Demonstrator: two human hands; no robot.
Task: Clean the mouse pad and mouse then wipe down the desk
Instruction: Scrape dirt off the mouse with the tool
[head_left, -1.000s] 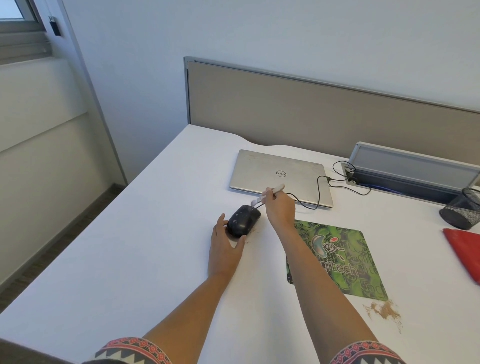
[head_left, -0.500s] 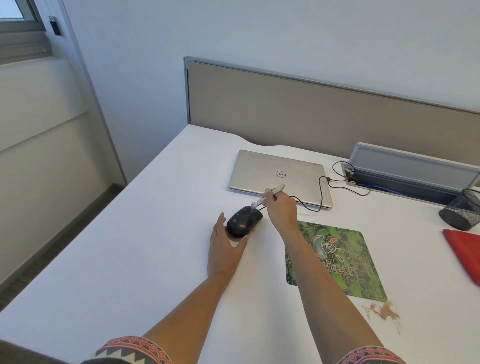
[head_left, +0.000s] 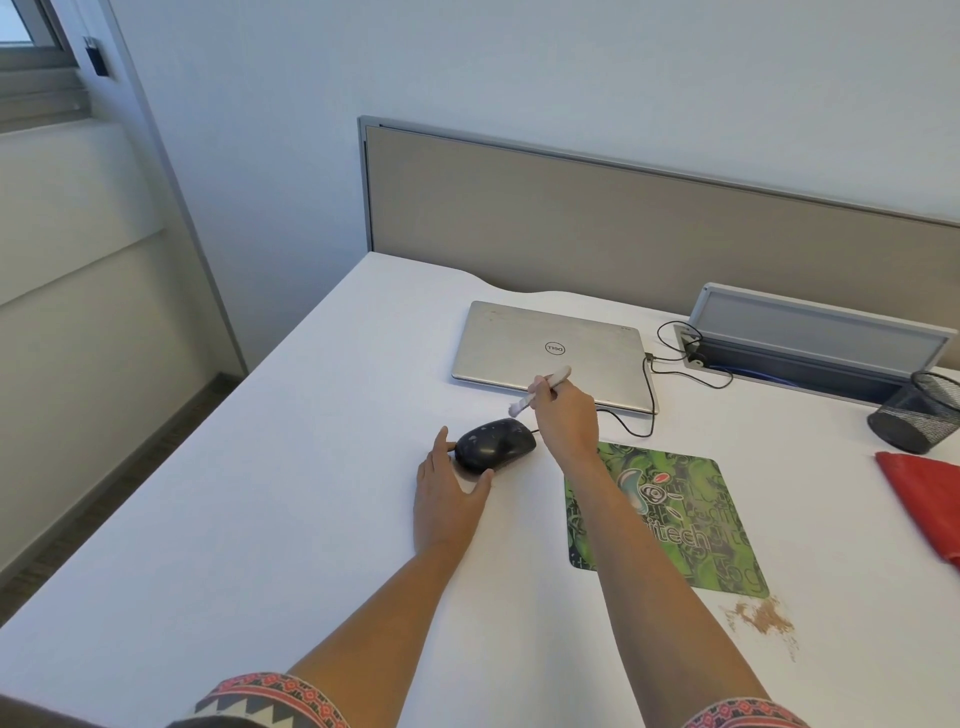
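Note:
A black wired mouse (head_left: 496, 443) with pale smudges lies on the white desk (head_left: 291, 493), left of the green patterned mouse pad (head_left: 670, 519). My left hand (head_left: 447, 493) cups the near end of the mouse, thumb and fingers on either side. My right hand (head_left: 566, 418) holds a small white brush (head_left: 540, 391), its bristle tip just above the far end of the mouse and apart from it. Brown crumbs (head_left: 761, 616) lie on the desk by the near right corner of the pad.
A shut silver laptop (head_left: 550, 351) lies behind the mouse, with a black cable (head_left: 649, 410) running to a cable tray (head_left: 815, 338). A black mesh cup (head_left: 917, 418) and a red cloth (head_left: 924, 499) sit at the right. A beige partition (head_left: 623, 223) backs the desk.
My right hand has lifted the brush a little up and to the right, off the mouse's far end. My left hand stays on the mouse.

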